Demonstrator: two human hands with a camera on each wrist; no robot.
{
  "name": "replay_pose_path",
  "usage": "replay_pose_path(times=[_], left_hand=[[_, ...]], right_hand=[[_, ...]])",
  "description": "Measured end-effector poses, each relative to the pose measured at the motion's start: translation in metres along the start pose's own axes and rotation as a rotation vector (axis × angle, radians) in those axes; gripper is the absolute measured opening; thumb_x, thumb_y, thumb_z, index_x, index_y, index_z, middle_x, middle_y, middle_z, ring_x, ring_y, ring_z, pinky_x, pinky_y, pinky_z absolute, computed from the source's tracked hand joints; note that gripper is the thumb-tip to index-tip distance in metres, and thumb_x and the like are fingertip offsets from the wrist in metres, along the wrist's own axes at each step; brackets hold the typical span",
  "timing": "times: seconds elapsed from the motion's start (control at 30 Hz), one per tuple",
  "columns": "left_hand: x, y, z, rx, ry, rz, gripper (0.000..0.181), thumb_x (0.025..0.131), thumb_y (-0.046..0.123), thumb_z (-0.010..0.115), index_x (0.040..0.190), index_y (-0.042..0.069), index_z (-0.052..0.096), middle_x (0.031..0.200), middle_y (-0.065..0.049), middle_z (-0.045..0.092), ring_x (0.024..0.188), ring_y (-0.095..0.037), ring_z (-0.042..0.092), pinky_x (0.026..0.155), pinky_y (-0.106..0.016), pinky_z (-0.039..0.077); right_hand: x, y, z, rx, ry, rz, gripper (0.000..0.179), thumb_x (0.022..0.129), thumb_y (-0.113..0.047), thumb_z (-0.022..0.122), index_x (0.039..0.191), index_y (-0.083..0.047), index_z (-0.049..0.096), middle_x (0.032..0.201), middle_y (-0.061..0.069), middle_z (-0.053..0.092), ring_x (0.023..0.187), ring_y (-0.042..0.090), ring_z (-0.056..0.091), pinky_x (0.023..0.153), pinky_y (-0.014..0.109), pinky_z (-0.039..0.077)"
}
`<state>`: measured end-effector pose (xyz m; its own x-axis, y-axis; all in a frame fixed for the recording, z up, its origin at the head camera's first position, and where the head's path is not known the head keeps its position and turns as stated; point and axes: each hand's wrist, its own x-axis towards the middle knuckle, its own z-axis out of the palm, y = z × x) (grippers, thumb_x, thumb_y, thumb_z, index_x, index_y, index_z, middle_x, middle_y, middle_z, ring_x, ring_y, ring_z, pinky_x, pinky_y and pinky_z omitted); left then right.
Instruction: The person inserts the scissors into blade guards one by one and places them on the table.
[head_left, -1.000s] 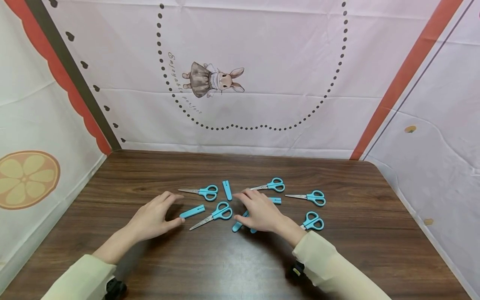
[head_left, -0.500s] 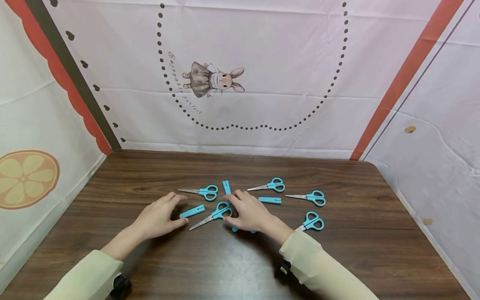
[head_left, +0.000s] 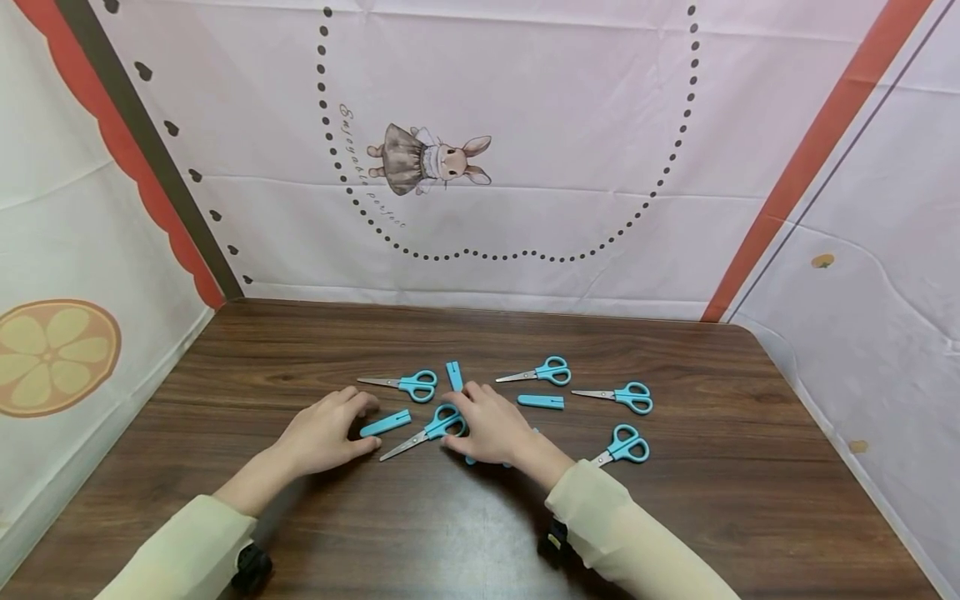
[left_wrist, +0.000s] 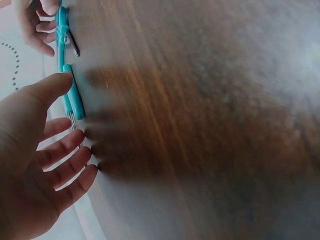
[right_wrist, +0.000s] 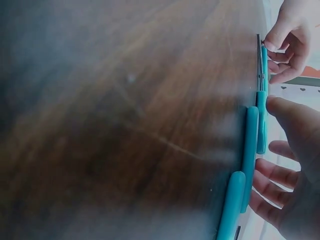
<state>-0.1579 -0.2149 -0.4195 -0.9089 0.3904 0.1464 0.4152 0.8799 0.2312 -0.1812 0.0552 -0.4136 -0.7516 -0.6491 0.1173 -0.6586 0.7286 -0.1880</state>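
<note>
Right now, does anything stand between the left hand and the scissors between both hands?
Yes: a blue cap lies between the left hand and the handles of the scissors; nothing visible separates thumb from blades.

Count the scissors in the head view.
5: back-left scissors; scissors between left hand and right hand; back-middle scissors; far-right scissors; near-right scissors, tip behind right sleeve. Hands may hide more.

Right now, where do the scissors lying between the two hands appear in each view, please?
Head: scissors, below centre, slightly left.
Left wrist: scissors, near the top-left corner.
Right wrist: scissors, along the right side, mostly upper half.
Shared landmark: left hand, visible in all three.
</note>
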Motion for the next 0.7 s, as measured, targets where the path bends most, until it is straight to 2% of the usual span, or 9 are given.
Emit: replay_pose_path(times=[0.43,0.7], left_hand=[[0.0064,0.0022,-0.0011,-0.022,-0.047,-0.019,0.032,0.075,0.034,0.075,0.097,0.016,0.061,0.082,0.004,0.050,0.068,-0.009,0.044,0.058,-0.027,0.038],[0.0095,0.0029,-0.0022,-0.055,-0.086,-0.028,0.031,0.074,0.031,0.076,0.095,0.015,0.060,0.080,0.004,0.051,0.067,-0.009,0.045,0.058,-0.028,0.038]], right_hand=[[0.0057,-0.0048,0.0021,-0.129,-0.011,0.000,0.061,0.082,-0.053,0.061,0.129,-0.017,0.050,0.103,0.004,0.049,0.072,0.013,0.038,0.054,0.021,0.031],[0.0067,-0.0074,0.0038,-0.133,-0.014,0.016,0.058,0.081,-0.053,0.061,0.126,-0.018,0.053,0.102,0.004,0.048,0.069,0.013,0.035,0.052,0.022,0.028]])
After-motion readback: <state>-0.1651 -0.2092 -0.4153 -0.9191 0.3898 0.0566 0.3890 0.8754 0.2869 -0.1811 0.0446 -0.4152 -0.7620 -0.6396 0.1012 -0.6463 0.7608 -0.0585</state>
